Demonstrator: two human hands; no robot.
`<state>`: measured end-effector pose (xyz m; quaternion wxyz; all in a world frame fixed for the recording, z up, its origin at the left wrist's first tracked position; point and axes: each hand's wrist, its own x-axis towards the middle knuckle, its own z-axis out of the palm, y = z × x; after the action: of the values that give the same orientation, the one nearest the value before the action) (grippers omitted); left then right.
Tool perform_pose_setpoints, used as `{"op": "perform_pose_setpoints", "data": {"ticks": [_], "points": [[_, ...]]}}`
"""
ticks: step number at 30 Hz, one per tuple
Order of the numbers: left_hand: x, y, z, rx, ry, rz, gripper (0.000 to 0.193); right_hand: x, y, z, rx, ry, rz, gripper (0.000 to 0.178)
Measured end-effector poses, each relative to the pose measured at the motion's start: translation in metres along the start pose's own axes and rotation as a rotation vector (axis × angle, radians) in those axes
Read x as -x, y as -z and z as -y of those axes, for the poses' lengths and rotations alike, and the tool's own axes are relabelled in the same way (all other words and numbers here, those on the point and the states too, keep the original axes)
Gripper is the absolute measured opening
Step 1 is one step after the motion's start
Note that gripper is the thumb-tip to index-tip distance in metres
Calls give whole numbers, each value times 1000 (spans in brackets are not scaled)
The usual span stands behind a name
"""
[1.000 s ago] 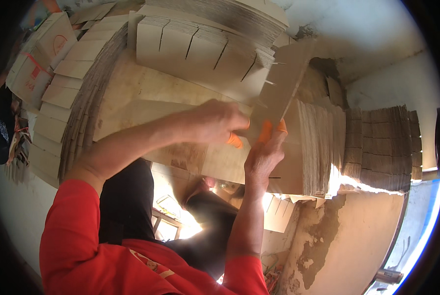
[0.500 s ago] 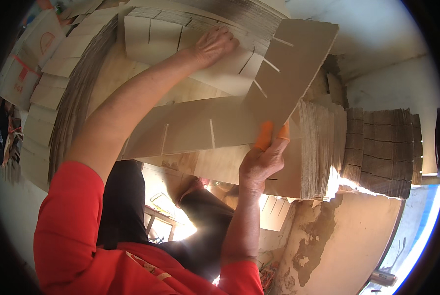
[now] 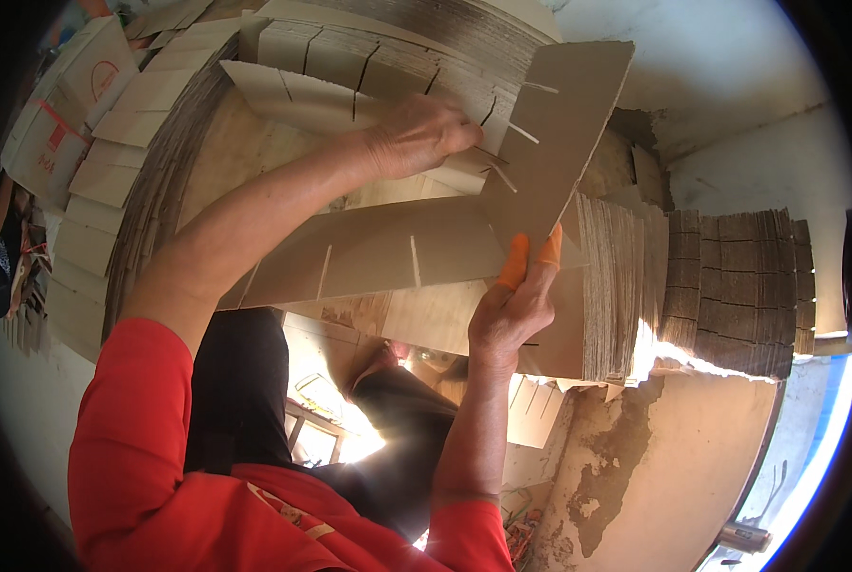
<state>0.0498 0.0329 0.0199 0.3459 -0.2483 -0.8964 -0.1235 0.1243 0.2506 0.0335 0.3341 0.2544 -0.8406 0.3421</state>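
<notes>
1 slotted cardboard strip (image 3: 321, 102) partly hidden behind left hand (image 3: 428, 136), fingertips obscured.

My left forearm (image 3: 264, 210) slants up from 9 o'clock, heading toward 2 o'clock. My left wrist (image 3: 374, 153) is nearly straight, and my left hand (image 3: 426, 136) sits at 12 o'clock with its back turned up; its fingers (image 3: 459, 135) are curled, knuckles toward 3 o'clock, tips unclear to me. My right forearm (image 3: 476, 429) rises almost upright from 6 o'clock. Between 3 and 4 o'clock my right hand (image 3: 512, 319) pinches, two orange-capped fingertips (image 3: 514, 262) aimed between 12 and 1 o'clock.
</notes>
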Motion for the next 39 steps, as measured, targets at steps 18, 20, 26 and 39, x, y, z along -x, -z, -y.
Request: {"op": "perform_pose_setpoints", "data": {"ticks": [18, 20, 26, 39], "points": [[4, 22, -42, -14, -114, -9, 13, -9, 19, 15, -10, -108, 51, 50], [6, 19, -35, -45, -103, -7, 13, -8, 21, 17, -15, -113, 62, 50], [8, 24, -44, 31, -166, -26, 13, 5, 1, -8, -13, -130, 173, 54], [16, 50, -69, 519, 219, 210, 19, 18, -14, -14, 8, -199, 269, 40]]}}
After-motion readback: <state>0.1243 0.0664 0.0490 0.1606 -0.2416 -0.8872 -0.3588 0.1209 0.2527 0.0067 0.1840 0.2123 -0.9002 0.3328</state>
